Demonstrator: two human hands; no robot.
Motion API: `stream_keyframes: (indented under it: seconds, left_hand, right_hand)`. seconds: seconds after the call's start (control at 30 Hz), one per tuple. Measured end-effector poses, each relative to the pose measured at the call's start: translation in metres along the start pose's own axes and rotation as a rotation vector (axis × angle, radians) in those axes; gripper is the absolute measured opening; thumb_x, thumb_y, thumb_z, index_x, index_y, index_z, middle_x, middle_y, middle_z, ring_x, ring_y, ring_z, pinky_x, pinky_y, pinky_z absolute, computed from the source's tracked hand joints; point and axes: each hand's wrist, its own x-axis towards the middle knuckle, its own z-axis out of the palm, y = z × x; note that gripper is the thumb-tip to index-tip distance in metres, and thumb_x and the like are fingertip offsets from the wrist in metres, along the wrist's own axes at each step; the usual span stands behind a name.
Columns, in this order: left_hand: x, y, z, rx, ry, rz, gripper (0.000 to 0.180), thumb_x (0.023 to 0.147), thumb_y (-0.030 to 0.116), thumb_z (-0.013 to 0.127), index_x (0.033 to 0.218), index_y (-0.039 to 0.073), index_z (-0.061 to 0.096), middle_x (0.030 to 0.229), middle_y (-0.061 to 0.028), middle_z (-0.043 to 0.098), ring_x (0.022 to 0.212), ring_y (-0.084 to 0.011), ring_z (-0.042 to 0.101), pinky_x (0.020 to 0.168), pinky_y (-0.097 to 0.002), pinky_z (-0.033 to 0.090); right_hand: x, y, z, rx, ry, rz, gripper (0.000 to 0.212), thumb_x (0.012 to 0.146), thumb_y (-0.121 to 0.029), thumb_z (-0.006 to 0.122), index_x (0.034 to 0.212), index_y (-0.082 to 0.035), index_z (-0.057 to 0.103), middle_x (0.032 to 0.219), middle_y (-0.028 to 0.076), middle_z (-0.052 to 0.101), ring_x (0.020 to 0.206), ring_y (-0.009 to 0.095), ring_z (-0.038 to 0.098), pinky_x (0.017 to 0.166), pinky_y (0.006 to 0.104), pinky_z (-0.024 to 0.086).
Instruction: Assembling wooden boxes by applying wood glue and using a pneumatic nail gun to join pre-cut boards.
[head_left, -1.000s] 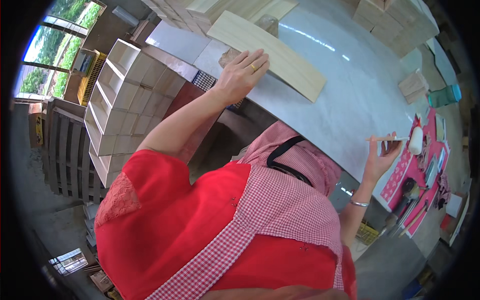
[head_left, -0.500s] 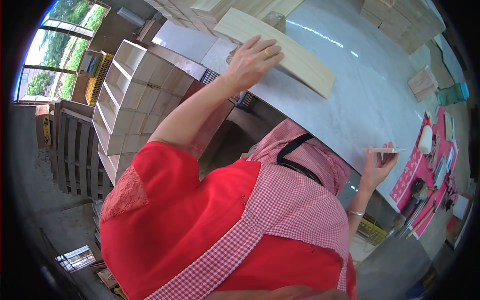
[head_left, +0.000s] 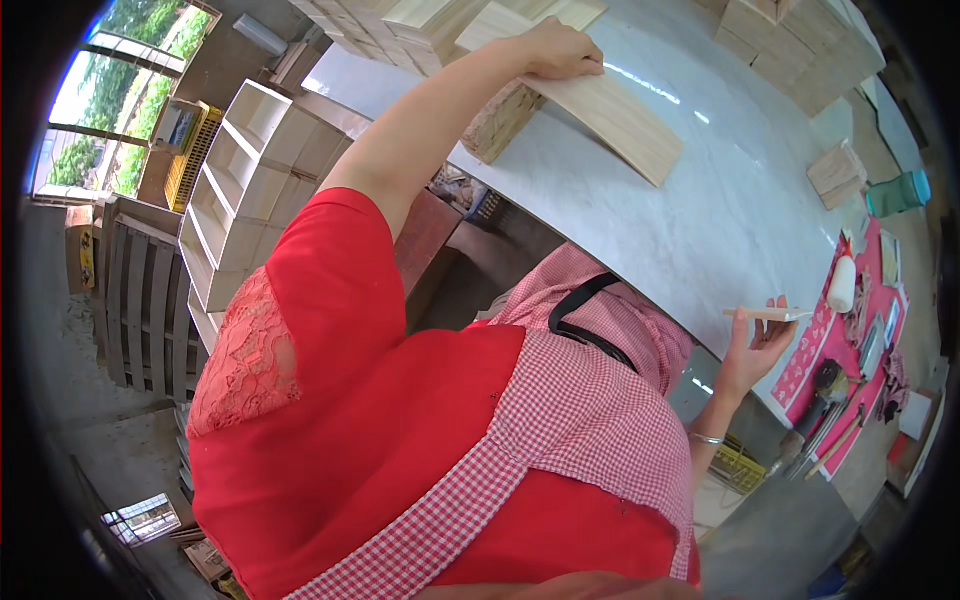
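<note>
A pale wooden board (head_left: 625, 120) lies slanted over the far left part of the table, partly on top of a rough wood block (head_left: 500, 122). My left arm reaches across it, and my left hand (head_left: 562, 50) is closed at the board's far edge with its fingers curled; some fingertips are hidden. Near the front edge on the right, my right hand (head_left: 757, 350) holds a small thin wooden piece (head_left: 765, 314) seen edge-on, thumb on one side and fingers on the other.
Stacked wooden pieces (head_left: 430, 25) stand at the far left, and wooden boxes (head_left: 800, 50) at the far right. A pink mat (head_left: 872, 330) with a white glue bottle (head_left: 842, 285), brush and tools lies right, near a teal jar (head_left: 898, 194) and wooden block (head_left: 837, 175). Left of the table stand open wooden boxes (head_left: 262, 190).
My left hand has slid away from me to the board's far edge, its fingers now curled. The board has shifted slightly right, uncovering more of the rough block. My right hand keeps its hold.
</note>
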Motion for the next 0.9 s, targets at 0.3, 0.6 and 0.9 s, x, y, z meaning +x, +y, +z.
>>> stream_keyframes:
  seconds: [0.3, 0.6, 0.9]
  left_hand:
    - [-0.005, 0.004, 0.009, 0.033, 0.129, 0.029, 0.039, 0.095, 0.042, 0.054, 0.118, 0.014, 0.068, 0.118, -0.0098, 0.067, 0.113, -0.0304, 0.060, 0.100, -0.0474, 0.040]
    - [-0.004, 0.101, 0.050, 0.198, 0.204, 0.290, 0.089, 0.075, 0.062, 0.073, 0.137, 0.003, 0.050, 0.142, -0.0150, 0.051, 0.132, -0.0319, 0.049, 0.112, -0.0550, 0.033]
    - [0.029, 0.125, 0.047, 0.121, -0.086, 0.232, 0.089, 0.065, 0.058, 0.081, 0.132, 0.006, 0.054, 0.130, -0.0145, 0.057, 0.123, -0.0314, 0.054, 0.100, -0.0530, 0.041]
  right_hand:
    - [-0.001, 0.001, -0.004, 0.013, -0.007, 0.035, 0.083, 0.083, -0.005, 0.077, 0.150, -0.001, 0.027, 0.147, 0.017, 0.044, 0.135, 0.028, 0.044, 0.110, 0.0413, 0.040]
    - [-0.002, -0.005, 0.013, 0.115, -0.197, -0.021, 0.096, 0.074, 0.000, 0.077, 0.152, -0.001, 0.021, 0.151, 0.017, 0.037, 0.141, 0.030, 0.037, 0.116, 0.0433, 0.031]
    - [-0.018, -0.012, 0.018, 0.089, -0.299, 0.036, 0.098, 0.070, 0.000, 0.075, 0.152, -0.001, 0.022, 0.153, 0.016, 0.037, 0.142, 0.031, 0.036, 0.117, 0.0429, 0.029]
